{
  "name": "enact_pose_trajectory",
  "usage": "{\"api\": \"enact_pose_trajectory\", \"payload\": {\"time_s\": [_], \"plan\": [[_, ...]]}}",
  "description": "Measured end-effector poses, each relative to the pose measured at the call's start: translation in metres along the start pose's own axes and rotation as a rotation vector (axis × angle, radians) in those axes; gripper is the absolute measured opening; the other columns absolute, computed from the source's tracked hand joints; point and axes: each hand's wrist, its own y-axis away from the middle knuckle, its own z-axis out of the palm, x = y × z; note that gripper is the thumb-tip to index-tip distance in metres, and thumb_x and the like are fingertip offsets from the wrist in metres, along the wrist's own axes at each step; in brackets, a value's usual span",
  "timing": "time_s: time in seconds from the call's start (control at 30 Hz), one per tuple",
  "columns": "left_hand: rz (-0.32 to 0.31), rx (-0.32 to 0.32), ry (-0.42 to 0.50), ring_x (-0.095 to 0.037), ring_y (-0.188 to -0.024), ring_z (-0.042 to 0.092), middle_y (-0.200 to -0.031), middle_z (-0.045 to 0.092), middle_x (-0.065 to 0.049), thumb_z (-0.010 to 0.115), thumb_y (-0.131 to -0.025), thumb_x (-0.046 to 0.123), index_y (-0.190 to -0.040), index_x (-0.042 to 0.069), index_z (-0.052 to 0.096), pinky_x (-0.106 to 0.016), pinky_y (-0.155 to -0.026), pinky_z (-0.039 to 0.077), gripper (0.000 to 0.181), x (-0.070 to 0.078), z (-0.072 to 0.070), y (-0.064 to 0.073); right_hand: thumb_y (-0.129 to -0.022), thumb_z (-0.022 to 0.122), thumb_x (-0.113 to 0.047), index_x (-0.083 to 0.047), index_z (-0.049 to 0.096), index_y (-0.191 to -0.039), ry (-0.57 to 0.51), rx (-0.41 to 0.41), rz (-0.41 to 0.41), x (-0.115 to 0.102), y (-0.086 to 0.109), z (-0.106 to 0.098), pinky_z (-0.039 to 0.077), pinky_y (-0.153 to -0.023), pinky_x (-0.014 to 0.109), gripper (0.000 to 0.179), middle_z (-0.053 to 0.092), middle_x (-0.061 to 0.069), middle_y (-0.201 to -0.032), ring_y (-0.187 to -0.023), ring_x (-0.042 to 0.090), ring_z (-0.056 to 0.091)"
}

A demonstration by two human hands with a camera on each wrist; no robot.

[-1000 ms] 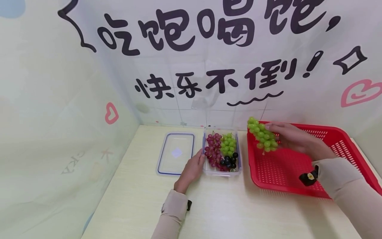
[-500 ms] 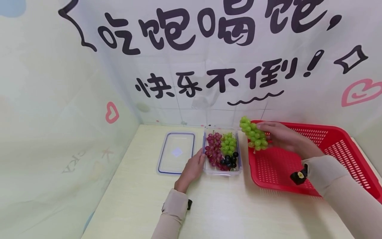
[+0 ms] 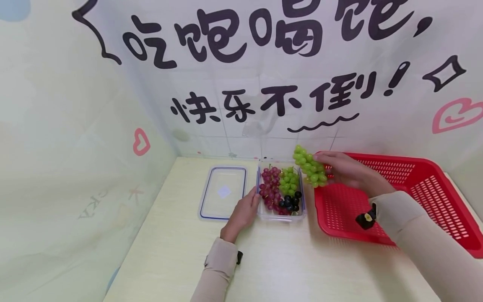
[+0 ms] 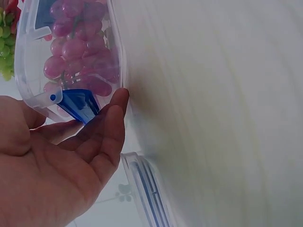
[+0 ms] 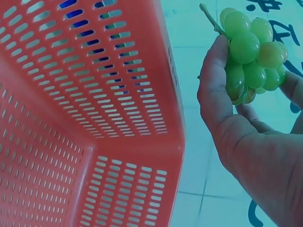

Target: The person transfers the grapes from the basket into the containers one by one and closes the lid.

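Head view: the right hand holds a bunch of green grapes, right of centre, thumb and fingers closed about it. The bunch hangs tilted, its upper end to the left, and in the picture it overlaps the upper right corner of a clear container and the upper left rim of a red basket. The container stands at the centre of the frame with red-purple grapes along its left side, a green cluster at its upper right and dark grapes at its lower right. The left hand grips the container's left side; the left wrist view shows its bent fingers against the wall, around a blue flap. Just left of the container, a clear lid with a blue border lies flat on the pale table. The slotted basket takes up the right of the frame. In the right wrist view, the held bunch sits at the upper right, apart from the basket's edge, a bare stem pointing to the upper left. Behind, a white backdrop carries large black lettering.
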Motion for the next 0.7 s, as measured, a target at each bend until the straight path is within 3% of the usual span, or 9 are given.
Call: {"api": "enact_pose_trajectory", "payload": {"time_s": [0.47, 0.7], "plan": [[-0.001, -0.006, -0.008, -0.036, -0.143, 0.037, -0.154, 0.041, -0.017, 0.031, -0.110, 0.029, -0.155, 0.003, 0.029, -0.049, -0.117, 0.033, 0.052, -0.001, 0.000, -0.001, -0.104, 0.050, -0.036, -0.003, 0.043, -0.138, 0.002, 0.033, 0.016, -0.003, -0.006, 0.013, 0.059, -0.087, 0.039, 0.048, 0.049, 0.013, -0.126, -0.103, 0.023, 0.060], [-0.004, -0.005, -0.004, -0.036, -0.142, 0.038, -0.153, 0.042, -0.017, 0.031, -0.110, 0.030, -0.156, 0.004, 0.029, -0.049, -0.117, 0.033, 0.053, -0.001, 0.000, -0.001, -0.104, 0.049, -0.036, -0.001, 0.039, -0.145, 0.020, 0.033, 0.029, -0.003, -0.010, 0.017, 0.059, -0.086, 0.039, 0.055, 0.047, 0.017, -0.131, -0.101, 0.024, 0.062]]}}
